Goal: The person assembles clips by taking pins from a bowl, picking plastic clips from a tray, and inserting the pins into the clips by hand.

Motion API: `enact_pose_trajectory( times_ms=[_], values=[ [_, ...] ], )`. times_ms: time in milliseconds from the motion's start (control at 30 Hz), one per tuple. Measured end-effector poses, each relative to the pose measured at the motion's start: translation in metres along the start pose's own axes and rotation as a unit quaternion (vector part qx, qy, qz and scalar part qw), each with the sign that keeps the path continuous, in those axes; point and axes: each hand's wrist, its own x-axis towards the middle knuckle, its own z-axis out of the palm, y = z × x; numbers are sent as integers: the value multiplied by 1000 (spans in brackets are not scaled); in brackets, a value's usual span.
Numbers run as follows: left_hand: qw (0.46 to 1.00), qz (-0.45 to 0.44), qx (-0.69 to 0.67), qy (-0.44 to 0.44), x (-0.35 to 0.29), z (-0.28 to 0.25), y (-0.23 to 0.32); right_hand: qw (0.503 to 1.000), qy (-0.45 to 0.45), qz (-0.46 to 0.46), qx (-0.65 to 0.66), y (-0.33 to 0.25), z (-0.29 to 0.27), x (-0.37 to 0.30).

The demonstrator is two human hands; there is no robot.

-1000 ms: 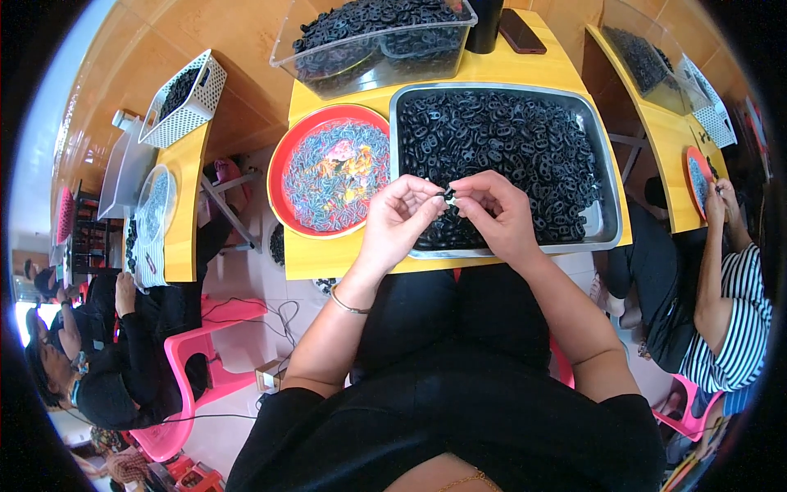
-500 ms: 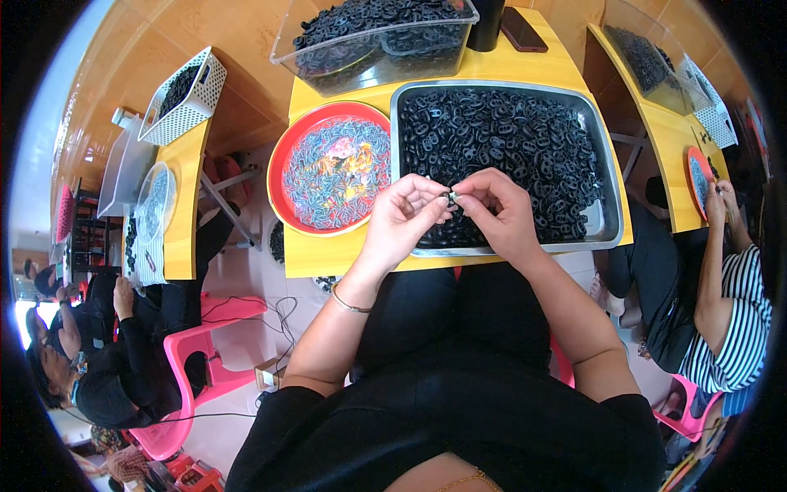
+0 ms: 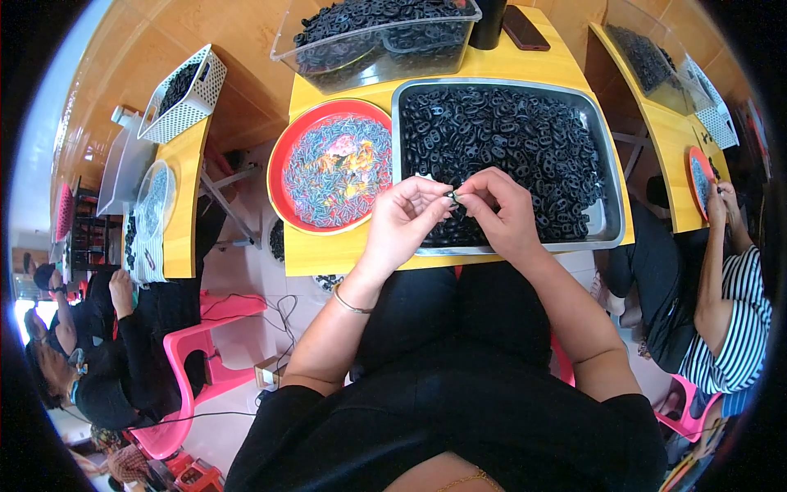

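Over the near edge of a metal tray [image 3: 616,197], my left hand [image 3: 402,217] and my right hand [image 3: 500,213] meet fingertip to fingertip. Both pinch one small dark piece [image 3: 452,197] with a pale glint; the fingers hide most of it. Black oval pieces with holes [image 3: 500,135] fill much of the tray below. Left of it, a red round tray [image 3: 276,182] with a flower-patterned bottom holds many thin little pins [image 3: 328,193], greyish and bluish.
A clear plastic bin [image 3: 393,61] heaped with black pieces stands at the back, beside a dark cylinder [image 3: 488,23] and a phone [image 3: 525,29]. People sit at yellow tables on both sides, one on the right in a striped top [image 3: 742,320]. A pink chair [image 3: 184,361] stands left.
My hands stay almost in place, with small finger shifts around the piece. The view has shifted very slightly. Nothing has visibly been picked up or put down.
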Motion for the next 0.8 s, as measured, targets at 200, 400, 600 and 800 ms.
enact_pose_trajectory(
  times_ms=[200,400,600,800],
  values=[
    [921,168,348,40,-4,8,9,999,-8,6,-53,-4,-2,0],
    [996,60,59,42,-1,5,-1,999,-14,42,9,1,-1,-1],
    [999,8,-1,35,0,1,4,998,-6,33,50,-1,0,-3],
    [1000,-3,-17,21,0,2,5,1000,-15,-3,21,0,-1,-2]
  ],
)
